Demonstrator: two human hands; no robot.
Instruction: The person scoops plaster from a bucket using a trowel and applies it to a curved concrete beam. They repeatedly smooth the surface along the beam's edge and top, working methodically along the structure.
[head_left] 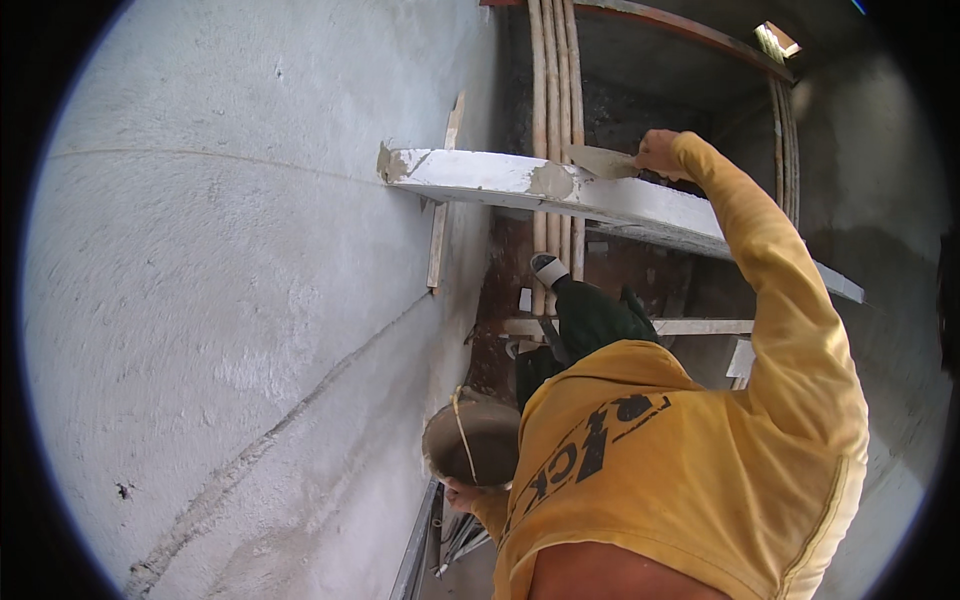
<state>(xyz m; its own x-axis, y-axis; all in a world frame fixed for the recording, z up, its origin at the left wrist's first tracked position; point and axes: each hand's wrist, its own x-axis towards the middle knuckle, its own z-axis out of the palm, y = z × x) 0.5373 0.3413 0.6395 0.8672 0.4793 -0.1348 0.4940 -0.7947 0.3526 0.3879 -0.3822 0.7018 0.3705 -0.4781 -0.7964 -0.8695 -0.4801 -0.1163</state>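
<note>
My right hand (662,155) is closed round a trowel, its pointed blade (603,162) lying along the top edge of a long white beam (470,172). Grey mortar (550,181) is smeared on the beam's front beside the blade tip, and another grey patch (392,163) covers its left end. Low beside my body, my left hand (463,494) grips the near side of a mortar-stained bucket (434,425). A pale cord-like handle (463,435) crosses the bucket's mouth. The fingers under the bucket are partly hidden.
A rough grey plastered wall (220,290) fills the left, with a wooden strip (437,245) against it by the beam. Several wooden poles (555,230) run lengthwise beneath the beam. A plank (700,327) crosses behind my legs. Metal bars (418,545) lie below the bucket.
</note>
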